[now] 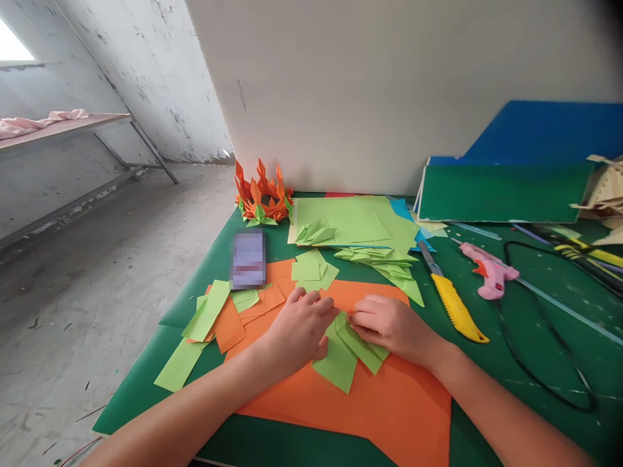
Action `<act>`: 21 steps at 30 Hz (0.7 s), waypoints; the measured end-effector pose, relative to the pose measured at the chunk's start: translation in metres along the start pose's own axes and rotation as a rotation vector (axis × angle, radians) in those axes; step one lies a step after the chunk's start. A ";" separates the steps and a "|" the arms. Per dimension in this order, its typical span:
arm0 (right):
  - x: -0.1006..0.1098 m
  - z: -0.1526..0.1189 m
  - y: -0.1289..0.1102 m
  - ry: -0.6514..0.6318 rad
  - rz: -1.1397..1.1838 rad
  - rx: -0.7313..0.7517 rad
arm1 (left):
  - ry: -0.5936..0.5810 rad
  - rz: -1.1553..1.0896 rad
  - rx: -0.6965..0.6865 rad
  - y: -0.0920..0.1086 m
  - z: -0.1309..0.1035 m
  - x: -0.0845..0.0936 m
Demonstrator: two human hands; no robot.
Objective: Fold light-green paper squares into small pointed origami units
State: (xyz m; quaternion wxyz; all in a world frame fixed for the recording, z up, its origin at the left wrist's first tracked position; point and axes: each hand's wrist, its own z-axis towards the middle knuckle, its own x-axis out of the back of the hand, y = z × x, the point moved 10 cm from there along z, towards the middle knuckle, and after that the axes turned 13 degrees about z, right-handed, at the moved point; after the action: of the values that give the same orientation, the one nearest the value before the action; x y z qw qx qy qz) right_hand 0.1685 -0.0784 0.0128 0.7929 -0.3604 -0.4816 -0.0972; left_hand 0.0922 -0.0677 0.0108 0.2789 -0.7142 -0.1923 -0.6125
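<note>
My left hand (302,323) is closed, its fingertips curled down at the upper corner of a green paper piece (359,344). From the other side my right hand (389,327) pinches the same piece between thumb and fingers. My fingers partly hide that corner, so its exact fold cannot be made out. Underneath lies another green paper square (335,363), turned at an angle. Both rest over a large orange sheet (389,408) spread in front of me.
Left of my hands lie green strips (179,366) and orange pieces (230,324) beside a purple box (248,259). An orange paper crown-like ring (263,194) stands behind. Folded green pieces (384,263) pile up. Rightward are a yellow cutter (455,305) and a corded pink glue gun (491,272).
</note>
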 end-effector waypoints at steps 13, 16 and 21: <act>0.002 0.001 -0.003 -0.011 -0.017 -0.012 | 0.105 0.137 0.059 0.000 -0.004 0.010; 0.003 0.001 -0.004 -0.011 0.001 -0.014 | 0.090 0.128 -0.007 0.007 -0.003 0.011; 0.003 0.002 -0.004 -0.018 -0.002 -0.022 | 0.015 0.098 -0.030 0.009 -0.002 0.006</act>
State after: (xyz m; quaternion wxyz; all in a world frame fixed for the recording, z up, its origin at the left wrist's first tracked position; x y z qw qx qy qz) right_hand 0.1665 -0.0798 0.0178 0.7845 -0.3693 -0.4880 -0.1001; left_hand 0.0976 -0.0764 0.0158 0.2992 -0.7221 -0.1459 -0.6064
